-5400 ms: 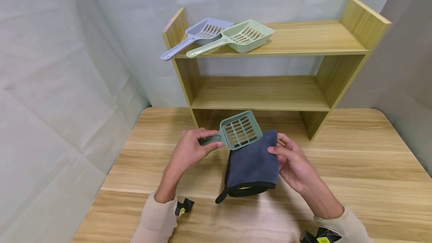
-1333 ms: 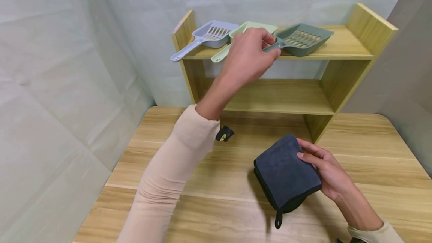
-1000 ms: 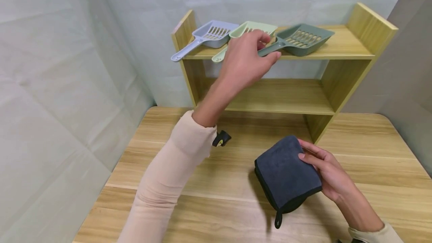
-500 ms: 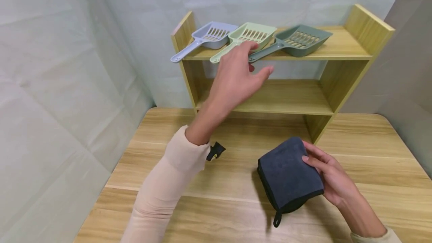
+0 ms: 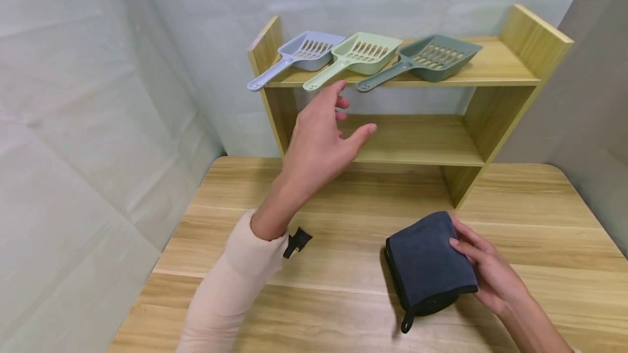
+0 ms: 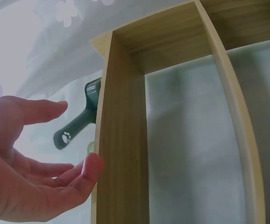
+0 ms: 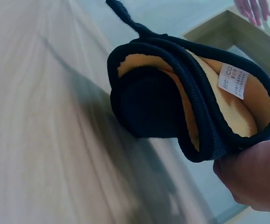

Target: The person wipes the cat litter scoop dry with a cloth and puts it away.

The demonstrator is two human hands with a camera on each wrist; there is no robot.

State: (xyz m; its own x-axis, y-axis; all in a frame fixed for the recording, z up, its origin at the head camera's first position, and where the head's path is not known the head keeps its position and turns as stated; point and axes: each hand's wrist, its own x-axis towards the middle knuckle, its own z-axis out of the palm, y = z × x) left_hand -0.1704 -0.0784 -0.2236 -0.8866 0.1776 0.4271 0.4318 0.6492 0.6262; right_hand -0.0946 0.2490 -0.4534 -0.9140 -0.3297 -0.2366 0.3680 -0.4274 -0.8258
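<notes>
My left hand [image 5: 314, 143] is in front of the shelf with its fingers apart and nothing in them. Just beyond it, the dark green litter scoop [image 5: 434, 73] lies on the top board, its handle jutting over the front edge; the left wrist view shows that handle [image 6: 74, 130] apart from the fingers. Beside it lie a light green litter scoop [image 5: 375, 67] and a lilac-blue one [image 5: 314, 62]. Over the table, my right hand [image 5: 493, 274] pinches a folded dark blue cleaning cloth [image 5: 429, 260] by its right side. The right wrist view shows its orange lining and white label [image 7: 233, 80].
A wooden shelf unit [image 5: 409, 162] stands at the back of the wood-grain table [image 5: 328, 298], with raised side panels at its top. Pale sheeting [image 5: 88, 124] hangs behind it and along the left side.
The dark green scoop went from the left hand onto the top board, right of the other two. The left hand let go and drew back down toward me. The cloth moved right, still in the right hand.
</notes>
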